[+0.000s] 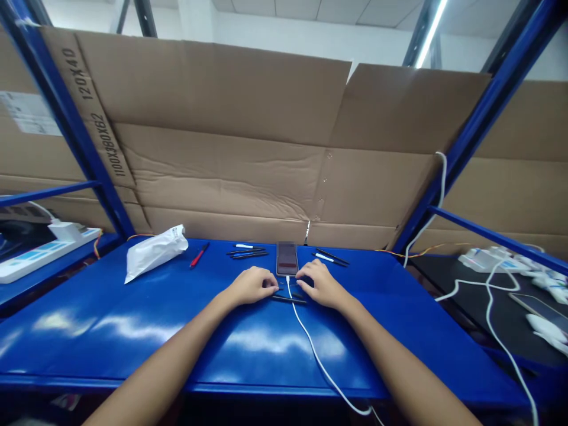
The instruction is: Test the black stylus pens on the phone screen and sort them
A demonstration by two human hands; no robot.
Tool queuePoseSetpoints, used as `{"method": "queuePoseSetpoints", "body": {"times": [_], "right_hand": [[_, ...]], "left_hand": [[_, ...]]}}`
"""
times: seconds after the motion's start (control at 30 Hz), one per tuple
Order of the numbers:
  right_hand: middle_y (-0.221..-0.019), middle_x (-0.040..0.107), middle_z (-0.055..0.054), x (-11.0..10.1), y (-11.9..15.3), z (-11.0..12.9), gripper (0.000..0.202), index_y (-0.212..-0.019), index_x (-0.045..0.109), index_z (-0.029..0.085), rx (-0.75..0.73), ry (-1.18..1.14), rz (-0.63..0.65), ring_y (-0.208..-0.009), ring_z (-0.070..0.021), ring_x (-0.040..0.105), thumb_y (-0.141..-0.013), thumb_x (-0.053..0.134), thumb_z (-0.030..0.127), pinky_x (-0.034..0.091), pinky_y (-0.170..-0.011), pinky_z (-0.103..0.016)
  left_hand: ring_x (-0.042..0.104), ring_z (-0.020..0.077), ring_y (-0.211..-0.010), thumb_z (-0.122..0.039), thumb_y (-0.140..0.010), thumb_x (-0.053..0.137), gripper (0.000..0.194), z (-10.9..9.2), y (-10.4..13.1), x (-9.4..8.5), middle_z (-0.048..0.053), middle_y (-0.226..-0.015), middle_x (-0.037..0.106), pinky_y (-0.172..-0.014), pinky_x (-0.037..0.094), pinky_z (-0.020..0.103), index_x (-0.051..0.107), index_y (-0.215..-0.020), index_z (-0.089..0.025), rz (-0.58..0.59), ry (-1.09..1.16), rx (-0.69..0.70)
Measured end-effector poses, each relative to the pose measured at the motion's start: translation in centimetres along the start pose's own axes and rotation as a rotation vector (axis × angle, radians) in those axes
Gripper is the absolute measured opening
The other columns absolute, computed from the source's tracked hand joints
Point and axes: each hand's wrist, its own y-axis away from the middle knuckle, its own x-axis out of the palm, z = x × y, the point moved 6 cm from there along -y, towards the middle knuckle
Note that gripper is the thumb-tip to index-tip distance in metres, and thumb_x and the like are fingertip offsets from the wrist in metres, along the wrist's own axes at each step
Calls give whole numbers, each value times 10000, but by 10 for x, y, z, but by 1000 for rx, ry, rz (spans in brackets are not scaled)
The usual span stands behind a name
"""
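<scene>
My left hand [254, 286] is closed in a pinch above the blue tabletop, with a small dark tip by its fingertips. Opposite it, my right hand [322, 284] has thumb and forefinger drawn together; whatever lies between them is too small to make out. A black pen [288, 300] lies crosswise just below the fingertips, passing by the white cable [306, 331]. That cable is plugged into the near end of a phone [287, 259], which lies flat just beyond and between my hands.
Several pens [248, 253] lie left of the phone, two pens [332, 257] right of it. Farther left are a red pen [199, 255] and a white plastic bag [156, 253]. Cardboard [231, 177] walls the back; blue posts [479, 130] stand at the sides. A power strip [31, 260] sits far left.
</scene>
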Motion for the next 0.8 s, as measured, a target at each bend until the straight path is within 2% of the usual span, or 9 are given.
{"method": "queuePoseSetpoints", "body": {"times": [0.13, 0.3, 0.5, 0.63, 0.8], "right_hand": [[-1072, 644, -76, 9, 1, -6, 78, -960, 738, 243, 32, 31, 47, -1057, -267, 521, -922, 674, 220, 406, -927, -424], [-1001, 622, -75, 12, -1, -6, 77, -917, 726, 223, 45, 31, 52, -1000, -253, 505, -934, 653, 208, 407, -890, -397], [-988, 615, -74, 10, -1, -8, 94, -915, 704, 218, 41, 49, 49, -977, -248, 499, -948, 619, 193, 404, -896, -394], [-1014, 623, -74, 7, 0, -10, 98, -909, 692, 221, 54, 46, 40, -995, -252, 500, -948, 609, 186, 406, -905, -396], [-1013, 627, -72, 6, 0, -9, 85, -912, 680, 220, 50, 37, 19, -999, -251, 502, -947, 611, 187, 409, -920, -400]], "left_hand": [[696, 197, -803, -329, -888, 665, 175, 1, 0, 0, 23, -896, 786, -702, 455, 244, 818, -932, -259, 7, -37, -22], [683, 195, -819, -349, -908, 644, 187, 5, -1, -2, 18, -892, 768, -723, 458, 245, 800, -969, -268, -24, -45, -23], [652, 194, -786, -333, -892, 656, 151, 30, 2, -13, 18, -857, 704, -691, 452, 250, 769, -953, -252, -87, -79, -119], [644, 195, -842, -318, -936, 595, 178, 37, 4, -8, 38, -950, 674, -760, 471, 262, 750, -931, -231, -34, -73, -109], [612, 220, -988, -310, -996, 527, 204, 29, 4, -6, 63, -1036, 636, -883, 474, 297, 698, -952, -210, -68, -106, -58]]}}
